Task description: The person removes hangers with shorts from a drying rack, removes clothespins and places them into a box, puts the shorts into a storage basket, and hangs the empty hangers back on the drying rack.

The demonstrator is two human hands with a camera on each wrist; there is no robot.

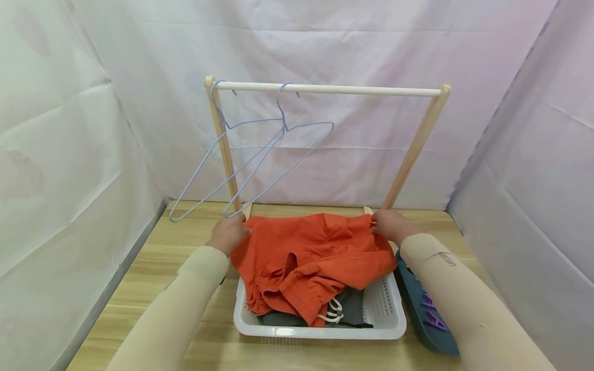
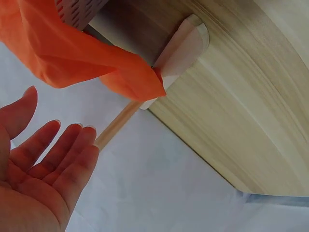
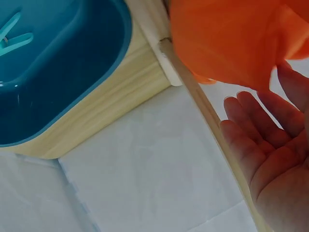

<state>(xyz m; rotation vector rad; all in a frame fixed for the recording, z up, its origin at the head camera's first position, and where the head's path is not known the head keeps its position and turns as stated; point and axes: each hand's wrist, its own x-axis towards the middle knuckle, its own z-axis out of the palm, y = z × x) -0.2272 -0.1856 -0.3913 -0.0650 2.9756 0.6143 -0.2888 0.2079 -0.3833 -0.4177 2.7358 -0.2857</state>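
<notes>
An orange garment [image 1: 315, 247] lies crumpled over a white plastic basket [image 1: 320, 332], its far edge spread towards the rack. My right hand [image 1: 392, 225] pinches the far right corner; the right wrist view shows that cloth [image 3: 227, 43] between thumb and forefinger. At the far left corner is my left hand [image 1: 227, 233]. In the left wrist view its fingers [image 2: 72, 154] are loosely bent, with a gap between them and the orange cloth. Beneath the garment, dark grey cloth [image 1: 352, 304] and a white cord [image 1: 331, 312] show in the basket.
Behind the basket stands a wooden rack with a white rail [image 1: 362, 90]. Two blue wire hangers [image 1: 278, 178] hang at its left. Right of the basket, partly behind my forearm, is a blue basin [image 3: 91, 72] with purple clothespins [image 1: 431, 314] and a teal one [image 3: 14, 41].
</notes>
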